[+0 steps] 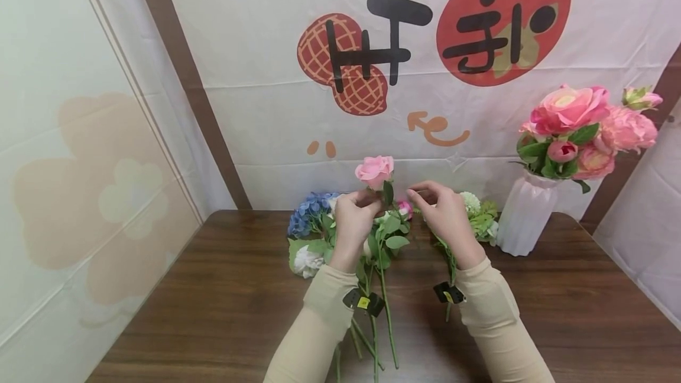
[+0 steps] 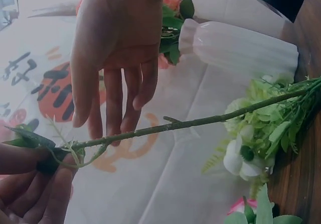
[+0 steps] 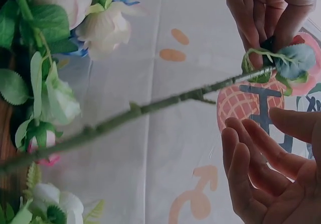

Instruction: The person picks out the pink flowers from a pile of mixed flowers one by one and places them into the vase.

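Note:
A pink rose (image 1: 375, 171) stands upright in the head view. My left hand (image 1: 355, 217) pinches its green stem (image 2: 200, 122) just under the bloom, where small leaves (image 3: 293, 61) grow. In the left wrist view the bare lower stem runs off to the right. My right hand (image 1: 440, 208) is beside the rose, apart from it in the head view. Its fingers (image 3: 261, 158) are loosely bent with nothing between them, close to the stem in the right wrist view.
On the table (image 1: 239, 300) lie a blue hydrangea (image 1: 311, 213), a white flower (image 1: 307, 261), pale roses (image 3: 104, 30) and several stems. Green and white blooms (image 1: 481, 217) are at the right. Behind them stands a white vase (image 1: 527, 217) holding pink flowers (image 1: 571, 111). A printed cloth (image 1: 255, 111) hangs behind.

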Tool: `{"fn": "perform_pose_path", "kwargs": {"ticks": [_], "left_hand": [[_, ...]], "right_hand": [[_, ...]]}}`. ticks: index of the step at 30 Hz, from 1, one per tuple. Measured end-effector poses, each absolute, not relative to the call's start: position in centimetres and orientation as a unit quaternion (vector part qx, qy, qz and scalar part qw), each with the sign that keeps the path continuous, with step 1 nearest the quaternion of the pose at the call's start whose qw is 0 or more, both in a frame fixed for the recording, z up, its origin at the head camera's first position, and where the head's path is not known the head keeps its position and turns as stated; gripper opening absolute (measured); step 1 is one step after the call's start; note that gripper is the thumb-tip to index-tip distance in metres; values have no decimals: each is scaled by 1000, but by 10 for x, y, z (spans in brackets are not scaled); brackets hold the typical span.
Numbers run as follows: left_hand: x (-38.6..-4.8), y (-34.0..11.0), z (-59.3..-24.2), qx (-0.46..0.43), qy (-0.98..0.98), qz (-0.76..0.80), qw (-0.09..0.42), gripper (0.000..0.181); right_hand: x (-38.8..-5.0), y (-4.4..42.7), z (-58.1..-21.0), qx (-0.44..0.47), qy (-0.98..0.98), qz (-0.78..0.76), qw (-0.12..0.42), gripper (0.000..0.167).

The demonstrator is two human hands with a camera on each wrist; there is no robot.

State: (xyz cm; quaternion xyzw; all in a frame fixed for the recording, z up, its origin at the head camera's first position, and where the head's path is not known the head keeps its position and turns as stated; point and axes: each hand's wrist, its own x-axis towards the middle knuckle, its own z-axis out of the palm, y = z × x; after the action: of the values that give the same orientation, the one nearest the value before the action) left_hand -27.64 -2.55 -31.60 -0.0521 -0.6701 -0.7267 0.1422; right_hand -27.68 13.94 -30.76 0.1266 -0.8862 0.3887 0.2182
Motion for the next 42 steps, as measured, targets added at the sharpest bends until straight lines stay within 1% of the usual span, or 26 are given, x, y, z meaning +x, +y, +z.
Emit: {"fn": "perform_pose_path", "kwargs": {"ticks": [4,11,18,29,42], "left_hand": [[-275,-25,-314,-55,-651,-741,154,14],[-275,-25,-311,-68,-604,-770,193,17],[-275,-27,-313,-86,-573,-791,196,18],[-277,-24,-316,-94,-553,-802,204,16],[-273,-18,-317,-95,-575,-786,208,14]], "right_hand": [[-276,136,-307,133,-882,396,217,32],[-273,131,-308,154,-873,412,212,26],[-271,127,-309,170,-874,399,221,25],[-267,128,-306,177,-875,394,218,17],[-265,132,-306,173,-871,405,219,15]]}}
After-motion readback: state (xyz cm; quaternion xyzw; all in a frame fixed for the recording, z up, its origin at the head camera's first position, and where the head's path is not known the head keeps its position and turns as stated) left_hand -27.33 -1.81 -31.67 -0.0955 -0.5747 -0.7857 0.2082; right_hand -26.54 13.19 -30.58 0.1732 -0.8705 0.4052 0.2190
